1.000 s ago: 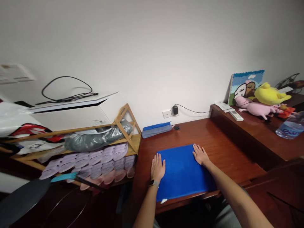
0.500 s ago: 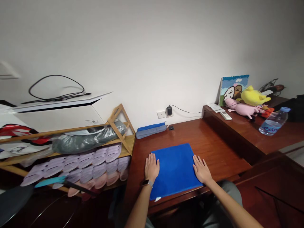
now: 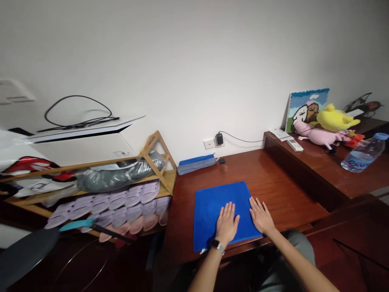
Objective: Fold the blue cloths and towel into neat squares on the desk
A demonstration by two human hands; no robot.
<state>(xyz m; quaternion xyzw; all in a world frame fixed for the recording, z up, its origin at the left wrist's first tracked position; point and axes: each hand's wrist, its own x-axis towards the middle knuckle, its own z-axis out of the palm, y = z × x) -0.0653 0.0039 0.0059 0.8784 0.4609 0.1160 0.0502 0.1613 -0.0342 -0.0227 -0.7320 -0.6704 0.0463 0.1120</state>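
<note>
A blue cloth (image 3: 209,207) lies spread flat on the brown wooden table (image 3: 285,194), a small white tag showing at its near left corner. My left hand (image 3: 227,224), with a watch on the wrist, rests palm down on the middle of the cloth, fingers stretched out. At the cloth's right edge lies my right hand (image 3: 261,215), also flat and with fingers extended, partly over the edge and partly on the wood. Neither hand grips anything.
Folded blue and grey cloths (image 3: 197,163) lie by the wall near a plugged-in black charger (image 3: 219,138). On the raised surface at right are a water bottle (image 3: 363,154), plush toys (image 3: 336,117) and a white remote (image 3: 294,145). A shoe rack (image 3: 170,178) with slippers stands left.
My left hand has moved right, from the cloth's left edge onto its middle. My right hand stays at the right edge. The view has shifted slightly.
</note>
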